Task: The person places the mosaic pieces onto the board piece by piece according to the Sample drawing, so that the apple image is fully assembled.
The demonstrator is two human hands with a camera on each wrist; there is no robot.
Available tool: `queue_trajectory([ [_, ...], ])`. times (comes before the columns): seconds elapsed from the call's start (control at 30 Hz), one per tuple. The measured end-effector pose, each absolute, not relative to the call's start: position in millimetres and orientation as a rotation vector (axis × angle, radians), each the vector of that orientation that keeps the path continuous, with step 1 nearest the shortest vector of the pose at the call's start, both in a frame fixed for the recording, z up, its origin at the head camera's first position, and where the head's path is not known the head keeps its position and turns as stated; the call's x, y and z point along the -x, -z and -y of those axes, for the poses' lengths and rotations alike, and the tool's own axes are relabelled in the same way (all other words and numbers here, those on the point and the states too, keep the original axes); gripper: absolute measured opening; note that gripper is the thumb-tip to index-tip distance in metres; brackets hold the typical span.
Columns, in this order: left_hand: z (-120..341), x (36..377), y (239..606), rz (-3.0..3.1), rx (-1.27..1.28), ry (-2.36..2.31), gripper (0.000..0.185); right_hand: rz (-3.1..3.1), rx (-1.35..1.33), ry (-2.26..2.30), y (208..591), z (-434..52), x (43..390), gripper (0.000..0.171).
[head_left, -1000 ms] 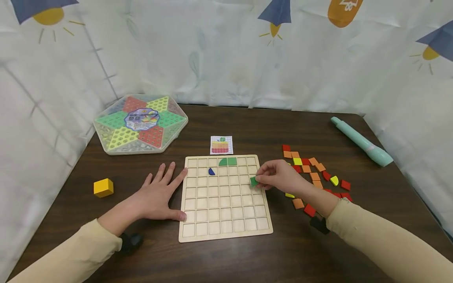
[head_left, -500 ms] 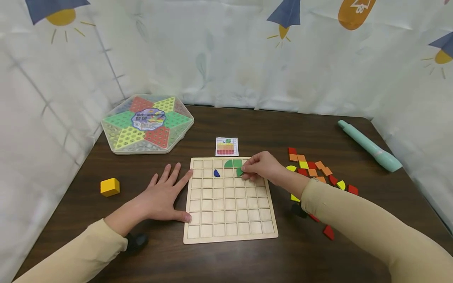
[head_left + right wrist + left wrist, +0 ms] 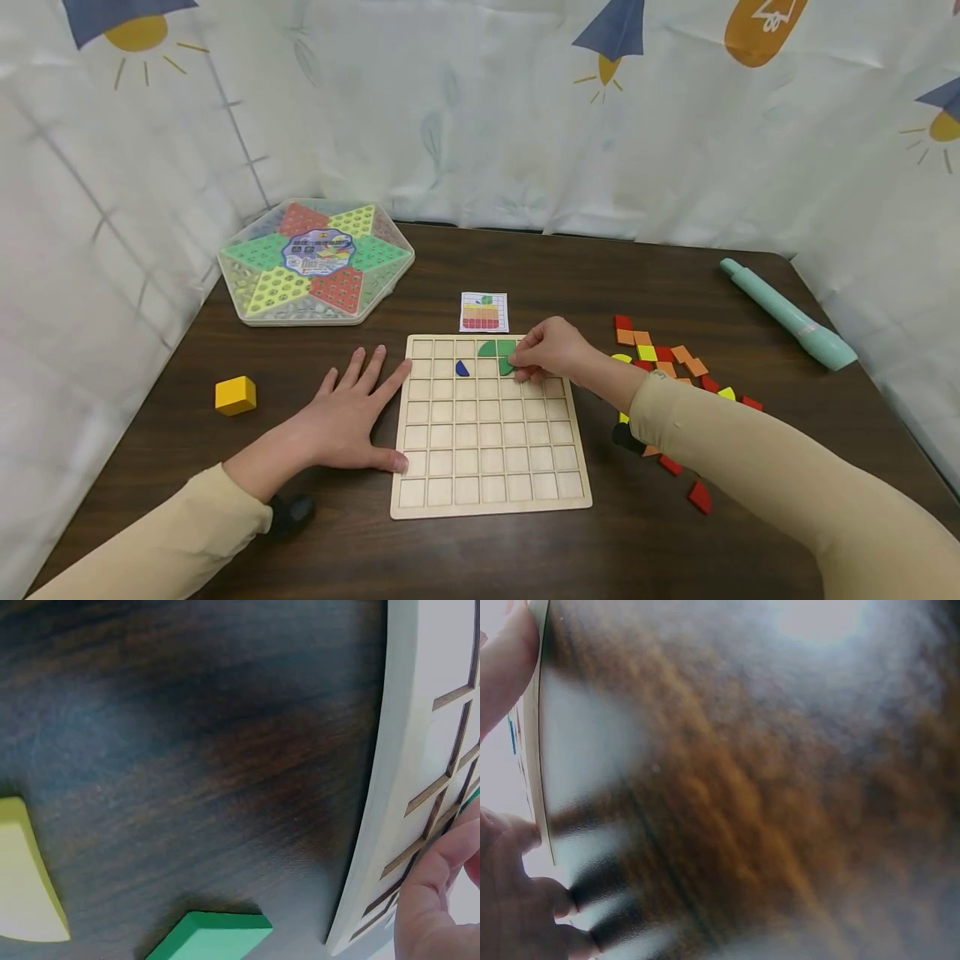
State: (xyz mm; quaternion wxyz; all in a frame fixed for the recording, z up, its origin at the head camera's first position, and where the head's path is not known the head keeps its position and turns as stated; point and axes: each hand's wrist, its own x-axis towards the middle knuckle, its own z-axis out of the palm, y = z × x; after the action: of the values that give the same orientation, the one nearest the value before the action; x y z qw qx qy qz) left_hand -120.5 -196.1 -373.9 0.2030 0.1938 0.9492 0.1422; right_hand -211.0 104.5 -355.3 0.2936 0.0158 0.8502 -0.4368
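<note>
Right hand (image 3: 551, 354) now at the far edge of the pale wooden grid board (image 3: 491, 492), carried inward from the board's right edge over the last second. Fingers curled and pinching a small green quarter-round wooden tile (image 3: 507, 366), lowered at a second-row cell directly under the two green tiles (image 3: 497, 347) seated in the far row. Looks like a placement nearly finished, not yet released. Rounded edge facing the near left, straight sides toward the far right; roughly square, so no clear long axis. Left hand (image 3: 348, 417) flat, fingers spread and straight, resting on the dark wooden table (image 3: 450, 267) and touching the board's left edge, unmoved. Small blue tile (image 3: 462, 368) in the same row. Loose red, orange and yellow tiles (image 3: 660, 358) toward the table's right edge.
</note>
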Motion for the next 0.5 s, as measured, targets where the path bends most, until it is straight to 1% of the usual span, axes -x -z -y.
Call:
queue_trajectory([
  [0.23, 195.6, 120.5, 374.1, -2.646, -0.538, -0.398, 0.129, -2.328, -0.035, 1.114, 356.7, -106.0, 209.7, 0.017],
  [0.5, 195.6, 119.8, 373.7, -2.652, -0.541, -0.4, 0.128, -2.455, 0.07, 0.998, 362.7, -106.8, 209.4, 0.015],
])
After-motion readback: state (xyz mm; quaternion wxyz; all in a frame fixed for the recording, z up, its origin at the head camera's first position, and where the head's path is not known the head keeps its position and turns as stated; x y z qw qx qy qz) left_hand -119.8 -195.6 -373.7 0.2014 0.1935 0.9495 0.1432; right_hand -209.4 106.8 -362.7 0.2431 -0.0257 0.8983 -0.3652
